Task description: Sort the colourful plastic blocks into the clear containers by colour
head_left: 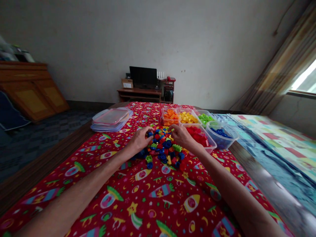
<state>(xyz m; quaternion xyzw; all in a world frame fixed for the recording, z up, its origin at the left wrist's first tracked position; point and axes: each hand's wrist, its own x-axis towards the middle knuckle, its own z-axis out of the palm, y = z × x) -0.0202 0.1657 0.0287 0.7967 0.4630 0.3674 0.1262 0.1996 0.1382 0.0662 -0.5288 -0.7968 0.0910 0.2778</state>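
A mixed pile of toy building bricks (pixel 161 148) in red, blue, green and yellow lies on the red patterned tablecloth (pixel 150 204). My left hand (pixel 141 141) reaches in at the pile's left side. Its fingers are curved, with thumb and fingertips apart around the spot where blue bricks show. On the far right side of the pile, my right hand (pixel 182 135) has its fingers pinched together. A small yellow-green bit shows at these fingertips, too small to make out. Right beside that hand stands a clear box of red bricks (pixel 198 136).
Beyond it are boxes of orange bricks (pixel 171 116), yellow bricks (pixel 187 118) and green bricks (pixel 205 119). A round tub of blue bricks (pixel 221 133) stands near the table's right edge. Stacked plastic lids (pixel 112 119) lie at the left. Past the table, a monitor (pixel 143 77) rests on a desk.
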